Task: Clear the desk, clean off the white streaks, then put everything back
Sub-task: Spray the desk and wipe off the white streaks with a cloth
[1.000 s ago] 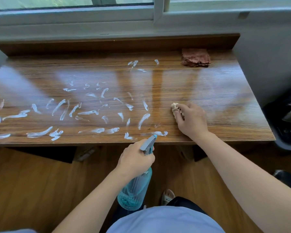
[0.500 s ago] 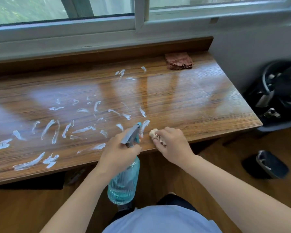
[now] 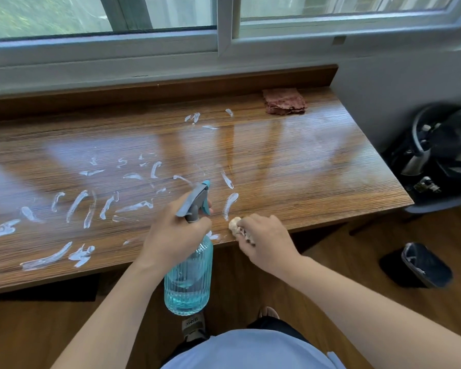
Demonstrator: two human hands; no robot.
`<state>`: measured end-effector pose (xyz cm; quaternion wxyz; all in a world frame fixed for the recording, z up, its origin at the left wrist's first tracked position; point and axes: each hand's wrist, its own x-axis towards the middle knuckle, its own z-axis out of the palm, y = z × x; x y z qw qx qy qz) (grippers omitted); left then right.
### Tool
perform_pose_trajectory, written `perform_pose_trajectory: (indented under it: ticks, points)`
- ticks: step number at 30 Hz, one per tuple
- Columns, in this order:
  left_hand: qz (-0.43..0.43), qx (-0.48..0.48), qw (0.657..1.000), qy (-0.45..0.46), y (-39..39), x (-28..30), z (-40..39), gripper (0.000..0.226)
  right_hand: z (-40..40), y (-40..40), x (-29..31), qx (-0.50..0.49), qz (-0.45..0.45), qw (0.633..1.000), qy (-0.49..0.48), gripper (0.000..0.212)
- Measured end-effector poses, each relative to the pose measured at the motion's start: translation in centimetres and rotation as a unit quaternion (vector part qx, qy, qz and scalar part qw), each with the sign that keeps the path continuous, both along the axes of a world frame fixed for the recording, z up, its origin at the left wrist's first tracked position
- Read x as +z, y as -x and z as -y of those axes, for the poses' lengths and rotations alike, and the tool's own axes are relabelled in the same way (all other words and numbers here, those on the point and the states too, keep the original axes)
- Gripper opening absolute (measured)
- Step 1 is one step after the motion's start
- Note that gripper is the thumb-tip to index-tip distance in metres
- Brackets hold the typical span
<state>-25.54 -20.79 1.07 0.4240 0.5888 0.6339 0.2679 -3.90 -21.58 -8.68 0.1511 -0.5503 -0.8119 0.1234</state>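
Both hands were closed: the left hand [image 3: 174,237] gripped a blue spray bottle [image 3: 188,278] by its neck, nozzle over the desk [image 3: 304,166]; the right hand [image 3: 266,242] pressed a balled pale rag [image 3: 237,227], mostly hidden under its fingers, at the front edge. White streaks [image 3: 77,205] spread leftward from the hands; a brown cloth [image 3: 284,101] lay far back

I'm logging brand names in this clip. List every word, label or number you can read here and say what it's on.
"SENMA": on the strap of the sandal, seen upside down; the last letters are unclear, so this reading is tentative.
Spray bottle: no label visible.
Brown cloth, desk and window frame: no text.
Dark gear by the wall: nothing legible.
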Motion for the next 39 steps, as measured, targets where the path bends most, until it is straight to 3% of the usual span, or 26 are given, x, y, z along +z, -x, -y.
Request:
perform_pose_trajectory:
  ticks: [2, 7, 10, 13, 19, 25, 34, 39]
  points:
    - [0.006, -0.002, 1.0, -0.001, -0.2, -0.1, 0.2, 0.024, -1.2, -1.2, 0.6, -0.014, -0.006, 1.0, -0.002, 0.022]
    - [0.007, -0.004, 1.0, -0.007, -0.5, -0.2, 0.2, 0.025, -4.0, -6.1, 1.3, -0.232, -0.018, 0.973, -0.003, 0.026]
    - [0.011, 0.0, 1.0, 0.0, -0.8, -0.2, 0.2, 0.025, -1.7, -2.6, 0.9, -0.119, -0.022, 0.993, -0.001, 0.026]
    - [0.019, 0.003, 1.0, 0.004, -1.1, -0.1, -0.1, 0.025, -0.7, -0.7, 1.3, -0.022, -0.045, 0.997, 0.065, 0.03]
    - [0.036, 0.002, 0.999, 0.003, -1.0, 0.2, -0.4, 0.024, -5.3, -5.1, 4.6, -0.162, -0.268, 0.935, 0.167, 0.049]
    - [0.031, 0.005, 0.999, -0.008, -1.0, 0.2, -0.3, 0.025, -7.1, -7.0, 4.4, -0.168, -0.067, 0.983, 0.011, 0.061]
    - [0.03, 0.004, 1.0, -0.009, -1.1, 0.1, -0.6, 0.02, -9.1, -7.3, 2.5, -0.226, -0.096, 0.964, 0.099, 0.037]
    - [0.011, 0.002, 1.0, -0.021, -1.5, 0.3, -0.8, 0.02, -10.2, -8.4, 3.0, -0.232, -0.146, 0.96, 0.053, 0.031]
